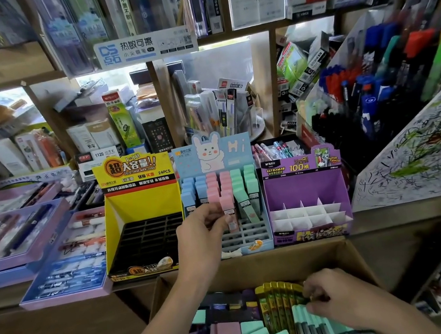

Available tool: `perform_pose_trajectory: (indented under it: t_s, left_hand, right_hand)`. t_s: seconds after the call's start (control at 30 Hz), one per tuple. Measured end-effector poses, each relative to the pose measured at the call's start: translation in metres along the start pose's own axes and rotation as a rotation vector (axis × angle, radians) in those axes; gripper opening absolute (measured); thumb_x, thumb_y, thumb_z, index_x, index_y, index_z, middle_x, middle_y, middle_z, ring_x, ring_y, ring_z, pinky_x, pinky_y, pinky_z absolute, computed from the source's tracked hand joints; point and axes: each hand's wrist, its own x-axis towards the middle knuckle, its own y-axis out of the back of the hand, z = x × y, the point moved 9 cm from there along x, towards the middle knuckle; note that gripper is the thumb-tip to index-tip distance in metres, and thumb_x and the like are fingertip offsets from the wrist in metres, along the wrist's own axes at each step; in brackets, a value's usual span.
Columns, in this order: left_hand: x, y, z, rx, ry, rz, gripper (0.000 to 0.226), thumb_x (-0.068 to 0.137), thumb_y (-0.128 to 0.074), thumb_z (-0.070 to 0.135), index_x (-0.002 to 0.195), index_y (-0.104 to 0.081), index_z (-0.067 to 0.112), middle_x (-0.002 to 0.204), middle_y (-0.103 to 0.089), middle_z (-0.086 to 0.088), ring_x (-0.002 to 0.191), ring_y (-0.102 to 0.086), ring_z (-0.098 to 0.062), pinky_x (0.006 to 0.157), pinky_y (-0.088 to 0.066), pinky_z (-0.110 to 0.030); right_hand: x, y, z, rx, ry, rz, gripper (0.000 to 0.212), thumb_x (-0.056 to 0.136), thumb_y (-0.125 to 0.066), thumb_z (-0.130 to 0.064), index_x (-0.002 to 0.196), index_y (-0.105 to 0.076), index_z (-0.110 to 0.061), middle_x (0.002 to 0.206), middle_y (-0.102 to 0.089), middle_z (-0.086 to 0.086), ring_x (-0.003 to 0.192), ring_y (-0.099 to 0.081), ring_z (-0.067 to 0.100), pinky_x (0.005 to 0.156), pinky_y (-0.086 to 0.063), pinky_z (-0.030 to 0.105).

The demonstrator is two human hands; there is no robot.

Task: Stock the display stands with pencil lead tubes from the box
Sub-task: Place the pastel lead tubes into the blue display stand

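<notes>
Reaching lower right, right hand (338, 297) pinching yellow tubes (278, 302) in box (352, 258); centre-frame, left hand (203, 227) gripping pink tube (229, 208) over blue stand (264, 235).

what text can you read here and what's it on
"超大容量!!" and "24PCS": yellow stand
"Hi": blue rabbit stand
"ULTRAMAN", "100根": purple stand
"热敏可擦": shelf sign
"1120": small box
Labels on the tubes and the box's contents: too blurred to read.
</notes>
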Motion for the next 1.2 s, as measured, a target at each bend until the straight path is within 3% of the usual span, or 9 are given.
perform_pose_trajectory:
  t_s: [0.13,0.3,0.53,0.8,0.87,0.93,1.0,1.1,1.2]
  left_hand:
    - [0.001,-0.006,-0.005,-0.005,0.024,0.010,0.008,0.089,-0.078,0.021,0.095,-0.072,0.024,0.083,-0.071,0.014,0.082,-0.065,0.006,0.073,-0.055,-0.017]
    - [-0.004,-0.003,-0.011,0.010,0.052,0.044,0.017,0.087,-0.079,0.030,0.083,-0.063,0.032,0.079,-0.069,0.012,0.076,-0.066,0.001,0.065,-0.056,-0.017]
    - [-0.022,-0.012,-0.024,-0.104,0.107,0.042,0.009,0.091,-0.075,0.022,0.091,-0.069,0.029,0.083,-0.072,0.011,0.080,-0.067,0.002,0.066,-0.055,-0.013]
    - [-0.029,-0.051,-0.014,-0.145,0.148,-0.170,0.032,0.102,-0.055,0.021,0.133,-0.064,0.022,0.063,-0.068,0.011,0.049,-0.059,-0.005,0.050,-0.051,-0.023]
    - [-0.027,-0.056,-0.013,-0.112,0.166,-0.187,0.037,0.101,-0.055,0.023,0.138,-0.062,0.022,0.083,-0.075,0.006,0.061,-0.064,-0.005,0.055,-0.049,-0.019]
    - [-0.026,-0.060,-0.013,-0.051,0.172,-0.195,0.041,0.100,-0.056,0.025,0.141,-0.059,0.023,0.112,-0.075,-0.001,0.088,-0.069,-0.007,0.068,-0.049,-0.014]
    - [-0.025,-0.062,-0.012,-0.044,0.183,-0.209,0.041,0.100,-0.056,0.026,0.141,-0.059,0.025,0.118,-0.073,0.004,0.095,-0.068,-0.003,0.068,-0.047,-0.006]
    - [-0.025,-0.061,-0.011,-0.035,0.183,-0.230,0.041,0.100,-0.056,0.026,0.141,-0.060,0.027,0.113,-0.073,0.006,0.081,-0.069,0.003,0.059,-0.046,-0.005]
    - [-0.025,-0.062,-0.010,-0.034,0.188,-0.243,0.045,0.100,-0.056,0.023,0.145,-0.054,0.024,0.099,-0.072,0.003,0.051,-0.063,0.001,0.047,-0.045,-0.012]
  right_hand:
    - [0.000,-0.001,0.003,-0.003,0.000,0.007,0.010,0.088,-0.074,-0.044,0.093,-0.066,-0.043,0.104,-0.065,-0.018,0.093,-0.065,0.002,0.082,-0.050,0.019]
    - [0.000,-0.001,0.006,0.003,-0.002,0.016,0.010,0.084,-0.074,-0.048,0.089,-0.066,-0.045,0.102,-0.064,-0.017,0.091,-0.065,0.000,0.075,-0.048,0.018]
    - [0.002,-0.002,0.007,-0.008,-0.003,0.022,0.013,0.083,-0.075,-0.050,0.091,-0.067,-0.044,0.105,-0.064,-0.017,0.092,-0.066,0.002,0.077,-0.049,0.018]
    - [-0.001,0.000,0.002,-0.002,0.000,0.019,0.010,0.087,-0.076,-0.044,0.091,-0.067,-0.044,0.105,-0.064,-0.020,0.094,-0.065,0.000,0.080,-0.049,0.016]
    - [-0.002,0.000,0.002,0.000,-0.005,0.016,0.011,0.087,-0.076,-0.044,0.092,-0.067,-0.044,0.106,-0.065,-0.020,0.095,-0.065,0.000,0.084,-0.050,0.017]
    - [-0.002,0.001,0.001,0.004,-0.012,0.013,0.011,0.087,-0.076,-0.044,0.093,-0.067,-0.043,0.106,-0.066,-0.020,0.096,-0.065,-0.001,0.089,-0.052,0.020]
    - [-0.002,0.001,0.001,0.006,-0.016,0.005,0.011,0.087,-0.075,-0.044,0.094,-0.067,-0.042,0.104,-0.067,-0.019,0.097,-0.065,-0.002,0.093,-0.052,0.022]
    - [-0.003,0.001,0.000,0.005,-0.021,-0.008,0.012,0.087,-0.075,-0.044,0.096,-0.067,-0.042,0.105,-0.066,-0.019,0.098,-0.064,-0.002,0.093,-0.052,0.021]
    - [-0.004,0.001,0.000,0.010,-0.020,0.001,0.013,0.088,-0.074,-0.045,0.097,-0.066,-0.042,0.103,-0.066,-0.018,0.098,-0.063,-0.002,0.088,-0.050,0.017]
